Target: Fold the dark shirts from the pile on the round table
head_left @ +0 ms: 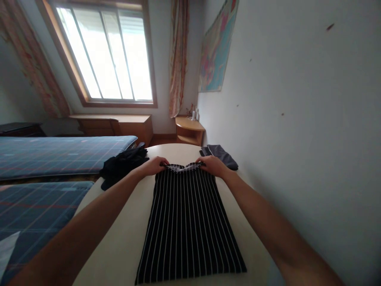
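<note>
A black garment with thin white stripes (pixel 190 222) lies flat on a cream-coloured round table (pixel 119 238), its wide end toward me. I cannot tell whether it is a shirt or a skirt. At its far edge, my left hand (pixel 154 165) pinches the left corner between thumb and fingers. My right hand (pixel 213 165) grips the matching corner on the right. Between the two hands the edge dips a little, and the pale inner side of the cloth shows there.
Crumpled black clothes (pixel 123 163) lie on the table's left rim. Folded dark grey clothes (pixel 222 156) rest at the far right, by the white wall (pixel 297 119). Beds with blue checked mattresses (pixel 59 155) stand at left. Beyond are a desk (pixel 137 121) and a corner shelf (pixel 190 125).
</note>
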Demonstrator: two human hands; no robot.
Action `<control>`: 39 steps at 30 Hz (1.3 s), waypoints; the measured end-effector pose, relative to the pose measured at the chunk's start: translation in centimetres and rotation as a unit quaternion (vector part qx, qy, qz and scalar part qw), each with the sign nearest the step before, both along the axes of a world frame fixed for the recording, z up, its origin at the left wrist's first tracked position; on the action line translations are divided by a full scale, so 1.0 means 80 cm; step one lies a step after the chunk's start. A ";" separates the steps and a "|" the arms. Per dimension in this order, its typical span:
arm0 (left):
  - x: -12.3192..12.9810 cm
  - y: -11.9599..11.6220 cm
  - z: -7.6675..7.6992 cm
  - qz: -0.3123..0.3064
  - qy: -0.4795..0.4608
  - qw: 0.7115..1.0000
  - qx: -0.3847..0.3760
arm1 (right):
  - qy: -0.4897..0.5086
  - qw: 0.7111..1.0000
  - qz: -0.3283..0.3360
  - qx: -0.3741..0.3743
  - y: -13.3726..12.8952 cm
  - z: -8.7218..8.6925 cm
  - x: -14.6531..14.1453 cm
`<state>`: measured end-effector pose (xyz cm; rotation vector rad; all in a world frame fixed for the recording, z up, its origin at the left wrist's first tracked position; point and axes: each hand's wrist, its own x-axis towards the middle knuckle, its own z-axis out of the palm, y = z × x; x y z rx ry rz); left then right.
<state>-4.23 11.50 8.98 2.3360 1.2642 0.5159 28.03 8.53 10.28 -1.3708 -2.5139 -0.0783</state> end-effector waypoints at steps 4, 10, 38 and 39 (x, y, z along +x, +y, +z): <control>-0.002 0.011 -0.027 0.019 0.005 1.000 -0.023 | 0.021 0.998 -0.030 -0.059 0.020 -0.025 -0.003; -0.010 0.012 -0.055 0.027 -0.009 0.997 -0.075 | 0.051 0.993 -0.024 -0.104 0.032 -0.062 0.003; -0.005 0.024 -0.075 0.195 -0.130 0.970 -0.064 | 0.097 0.991 -0.043 -0.078 0.063 -0.060 -0.011; -0.004 0.024 -0.074 0.202 -0.126 0.970 -0.054 | 0.100 0.992 -0.045 -0.066 0.062 -0.058 -0.013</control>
